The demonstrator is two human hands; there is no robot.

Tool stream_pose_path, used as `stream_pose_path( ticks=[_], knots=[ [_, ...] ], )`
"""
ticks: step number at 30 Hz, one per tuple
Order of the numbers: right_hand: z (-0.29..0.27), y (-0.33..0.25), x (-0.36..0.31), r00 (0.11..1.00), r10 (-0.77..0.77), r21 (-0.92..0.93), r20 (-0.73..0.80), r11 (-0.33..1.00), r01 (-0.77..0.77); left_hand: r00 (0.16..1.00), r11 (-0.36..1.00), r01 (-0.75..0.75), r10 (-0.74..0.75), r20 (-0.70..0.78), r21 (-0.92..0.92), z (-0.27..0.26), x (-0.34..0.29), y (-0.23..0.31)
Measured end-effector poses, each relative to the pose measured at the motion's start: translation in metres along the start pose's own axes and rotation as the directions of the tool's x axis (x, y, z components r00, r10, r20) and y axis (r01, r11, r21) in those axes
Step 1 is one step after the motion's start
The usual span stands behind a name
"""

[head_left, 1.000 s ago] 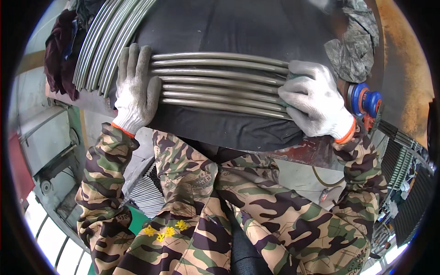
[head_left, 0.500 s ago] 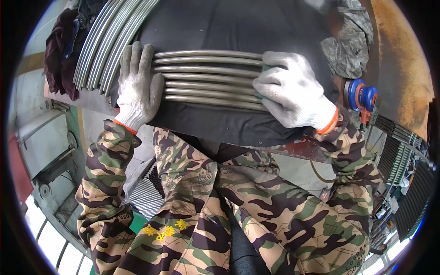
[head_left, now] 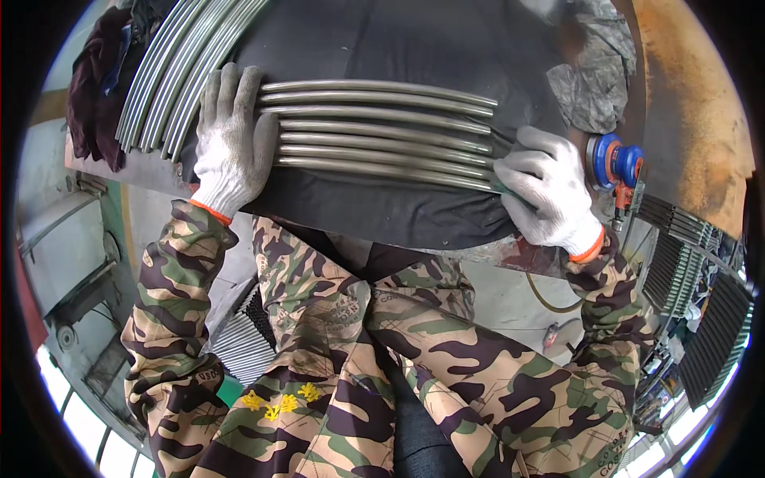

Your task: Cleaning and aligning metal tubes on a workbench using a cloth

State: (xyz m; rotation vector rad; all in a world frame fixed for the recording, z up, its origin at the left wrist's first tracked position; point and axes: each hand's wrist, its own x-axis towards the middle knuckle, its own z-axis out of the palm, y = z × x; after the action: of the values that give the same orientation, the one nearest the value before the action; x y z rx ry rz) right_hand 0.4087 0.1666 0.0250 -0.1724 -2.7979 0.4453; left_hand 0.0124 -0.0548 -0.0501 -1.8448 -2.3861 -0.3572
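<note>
Several slim metal rods (head_left: pixel 382 135) lie side by side, left to right, on a black cloth (head_left: pixel 398 40) over the table. My left hand (head_left: pixel 231 147), in a white knit glove, is open and upright against their left ends, fingers together and thumb apart. At the lower right ends is my gloved right hand (head_left: pixel 550 187), its fingers bent and closed. A bit of dark green shows beneath those fingers; what it belongs to is hidden. The right ends of the rods stand slightly uneven.
More shiny rods (head_left: pixel 179 76) lie at the far left, beside dark red cloth (head_left: pixel 96 103). On the right are a blue and orange power sander (head_left: pixel 613 163) and crumpled grey cloth (head_left: pixel 594 88). Racked dark rods (head_left: pixel 673 271) stand lower right.
My right hand has slid right and nearer me, off most of the rods, uncovering their right ends. My left hand stays at the left ends. The whole view has shifted slightly.
</note>
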Motion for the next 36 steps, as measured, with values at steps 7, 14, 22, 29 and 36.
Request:
stream_pose_path(
  ticks=[7, 14, 22, 29, 36],
  knots=[
    [0.038, -0.010, 0.047, 0.994, -0.029, -0.017, -0.110, 0.999, 0.028, 1.000, 1.000, -0.011, 0.012, 0.015, -0.019, 0.000, 0.004, 0.003],
    [-0.005, 0.010, -0.008, 0.994, 0.090, -0.126, 0.062, 0.989, -0.082, 0.998, 0.998, -0.053, 0.052, -0.019, -0.036, -0.003, 0.001, 0.005],
    [-0.006, -0.030, 0.011, 0.954, 0.113, -0.019, -0.278, 0.992, -0.123, 0.999, 0.998, -0.044, 0.045, 0.023, -0.051, 0.000, 0.001, 0.007],
    [0.057, -0.048, 0.033, 0.961, 0.134, -0.107, -0.241, 0.981, -0.163, 0.998, 0.995, -0.056, 0.058, 0.020, -0.077, -0.003, 0.000, 0.011],
    [0.011, -0.042, -0.022, 0.921, 0.253, -0.245, -0.296, 0.912, -0.330, 0.988, 0.988, -0.130, 0.122, -0.094, -0.082, -0.006, 0.001, 0.018]
  ],
)
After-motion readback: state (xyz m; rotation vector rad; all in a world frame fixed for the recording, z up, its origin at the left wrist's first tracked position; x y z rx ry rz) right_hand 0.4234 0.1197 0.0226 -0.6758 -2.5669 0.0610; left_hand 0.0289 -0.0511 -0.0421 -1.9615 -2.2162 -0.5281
